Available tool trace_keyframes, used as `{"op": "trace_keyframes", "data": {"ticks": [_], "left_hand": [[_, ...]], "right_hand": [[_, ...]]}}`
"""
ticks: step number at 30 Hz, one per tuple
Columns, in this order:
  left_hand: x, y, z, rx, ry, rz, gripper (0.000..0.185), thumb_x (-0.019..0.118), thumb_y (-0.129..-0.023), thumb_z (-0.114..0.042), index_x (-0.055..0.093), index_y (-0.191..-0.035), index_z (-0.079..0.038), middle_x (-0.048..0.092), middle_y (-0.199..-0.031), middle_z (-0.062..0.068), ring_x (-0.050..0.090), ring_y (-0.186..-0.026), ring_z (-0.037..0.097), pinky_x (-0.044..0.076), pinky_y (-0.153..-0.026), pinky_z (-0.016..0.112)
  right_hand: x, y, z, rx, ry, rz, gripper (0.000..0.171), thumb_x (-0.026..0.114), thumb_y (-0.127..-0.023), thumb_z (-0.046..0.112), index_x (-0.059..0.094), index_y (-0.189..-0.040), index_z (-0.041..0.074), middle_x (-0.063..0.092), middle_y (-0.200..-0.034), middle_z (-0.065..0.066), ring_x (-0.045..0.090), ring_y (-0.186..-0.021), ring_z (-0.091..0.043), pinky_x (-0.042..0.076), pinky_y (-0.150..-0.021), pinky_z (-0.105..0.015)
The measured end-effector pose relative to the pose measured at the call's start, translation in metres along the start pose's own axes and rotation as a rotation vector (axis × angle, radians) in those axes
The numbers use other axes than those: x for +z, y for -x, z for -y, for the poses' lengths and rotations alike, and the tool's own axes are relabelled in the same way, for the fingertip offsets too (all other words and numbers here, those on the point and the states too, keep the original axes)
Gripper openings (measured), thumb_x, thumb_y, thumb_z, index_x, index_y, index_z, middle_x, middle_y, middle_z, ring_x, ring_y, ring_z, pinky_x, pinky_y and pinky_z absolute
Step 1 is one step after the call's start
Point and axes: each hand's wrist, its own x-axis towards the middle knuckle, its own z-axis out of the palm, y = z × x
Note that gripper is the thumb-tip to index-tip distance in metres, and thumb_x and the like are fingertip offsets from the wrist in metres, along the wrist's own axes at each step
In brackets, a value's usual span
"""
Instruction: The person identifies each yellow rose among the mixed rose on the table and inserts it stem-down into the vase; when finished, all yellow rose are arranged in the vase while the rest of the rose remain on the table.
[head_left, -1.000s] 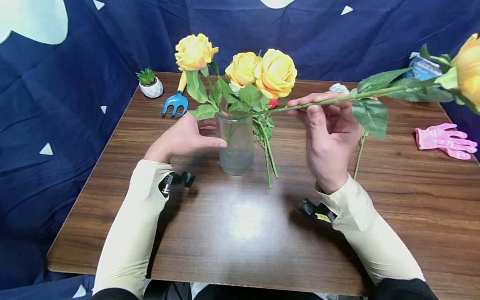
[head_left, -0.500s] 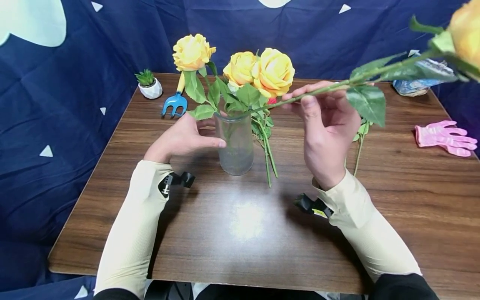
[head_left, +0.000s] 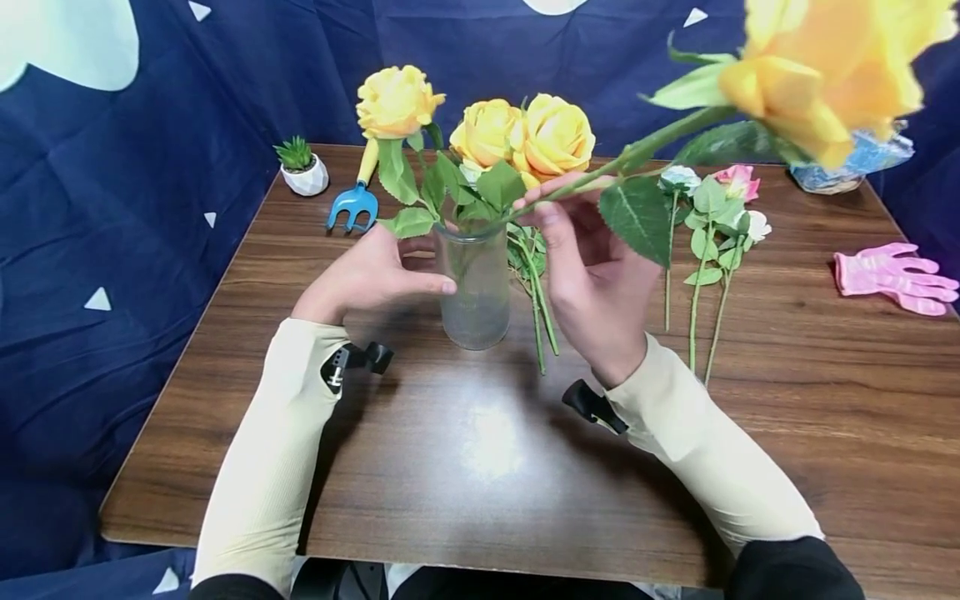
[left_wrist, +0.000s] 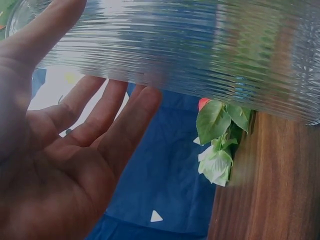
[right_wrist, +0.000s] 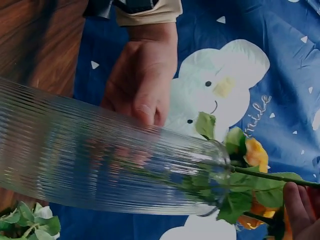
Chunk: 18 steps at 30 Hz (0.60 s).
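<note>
A ribbed clear glass vase stands upright on the table, three yellow roses leaning out of its mouth. My left hand holds the vase from the left, thumb in front and fingers around the far side, which the left wrist view shows behind the ribbed glass. My right hand pinches the green stem of another yellow rose between thumb and fingers, right of the rim. This rose slants up to the right, close to the head camera. In the right wrist view its stem passes into the vase mouth.
Right of my right hand lie several flowers, among them a pink rose and a white one. Cut stems lie behind the vase. A pink glove, blue hand fork, small potted succulent and blue-white package sit around the table.
My right hand has moved left toward the vase mouth with the rose, whose bloom has swung up and left as the stem steepened. My left hand stays on the vase.
</note>
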Motion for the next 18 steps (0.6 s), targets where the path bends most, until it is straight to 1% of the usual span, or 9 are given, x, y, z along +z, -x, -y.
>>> {"op": "trace_keyframes", "data": {"ticks": [2, 4, 8, 11, 13, 15, 18], "left_hand": [[0.000, 0.000, 0.000, 0.015, 0.007, 0.005, 0.066, 0.082, -0.085, -0.002, 0.053, -0.144, 0.000, 0.056, -0.146, 0.013, 0.056, -0.135, 0.031, 0.048, -0.114, 0.040], [0.000, -0.001, 0.000, 0.026, 0.029, 0.013, 0.066, 0.081, -0.085, 0.000, 0.051, -0.144, 0.002, 0.055, -0.147, 0.015, 0.055, -0.136, 0.032, 0.048, -0.114, 0.041], [0.001, -0.001, 0.000, 0.016, 0.071, 0.010, 0.069, 0.080, -0.085, 0.003, 0.048, -0.146, 0.002, 0.053, -0.147, 0.015, 0.054, -0.136, 0.033, 0.048, -0.114, 0.041], [0.001, 0.000, 0.000, 0.009, 0.083, 0.004, 0.072, 0.081, -0.084, 0.003, 0.046, -0.147, 0.000, 0.052, -0.147, 0.013, 0.054, -0.136, 0.032, 0.047, -0.114, 0.042], [0.001, 0.001, -0.001, -0.004, 0.065, 0.004, 0.070, 0.081, -0.085, 0.000, 0.048, -0.147, -0.001, 0.054, -0.147, 0.012, 0.054, -0.137, 0.030, 0.048, -0.114, 0.043], [0.001, 0.002, -0.001, -0.026, 0.024, 0.002, 0.066, 0.082, -0.086, -0.004, 0.052, -0.145, -0.003, 0.059, -0.145, 0.010, 0.056, -0.136, 0.028, 0.049, -0.112, 0.042], [0.000, 0.004, -0.001, -0.064, -0.049, 0.000, 0.061, 0.083, -0.087, -0.010, 0.059, -0.142, -0.006, 0.064, -0.140, 0.009, 0.059, -0.133, 0.022, 0.050, -0.109, 0.038]], "right_hand": [[0.002, 0.001, -0.002, 0.032, 0.004, 0.004, 0.014, 0.055, -0.094, -0.019, 0.057, -0.106, -0.014, 0.069, -0.098, -0.015, 0.071, -0.088, -0.026, 0.063, -0.082, -0.043], [0.003, 0.001, -0.005, 0.054, 0.037, 0.009, 0.011, 0.057, -0.094, -0.017, 0.059, -0.104, -0.015, 0.069, -0.096, -0.019, 0.072, -0.085, -0.022, 0.064, -0.080, -0.042], [0.002, -0.001, -0.013, 0.066, 0.159, 0.068, 0.010, 0.059, -0.094, -0.012, 0.061, -0.103, -0.017, 0.071, -0.093, -0.027, 0.073, -0.080, -0.013, 0.064, -0.073, -0.035], [0.000, -0.005, -0.018, 0.080, 0.253, 0.109, 0.010, 0.059, -0.096, -0.010, 0.065, -0.101, -0.017, 0.072, -0.092, -0.028, 0.072, -0.079, -0.005, 0.061, -0.066, -0.025], [-0.001, -0.008, -0.022, 0.094, 0.290, 0.131, 0.011, 0.060, -0.096, -0.009, 0.067, -0.100, -0.016, 0.073, -0.092, -0.028, 0.072, -0.078, -0.002, 0.060, -0.064, -0.021], [-0.003, -0.011, -0.024, 0.103, 0.319, 0.153, 0.011, 0.061, -0.096, -0.008, 0.069, -0.097, -0.015, 0.074, -0.091, -0.027, 0.071, -0.077, 0.000, 0.059, -0.064, -0.019], [-0.006, -0.014, -0.027, 0.101, 0.343, 0.205, 0.010, 0.062, -0.095, -0.008, 0.069, -0.095, -0.016, 0.074, -0.090, -0.027, 0.071, -0.076, 0.000, 0.061, -0.067, -0.021]]}}
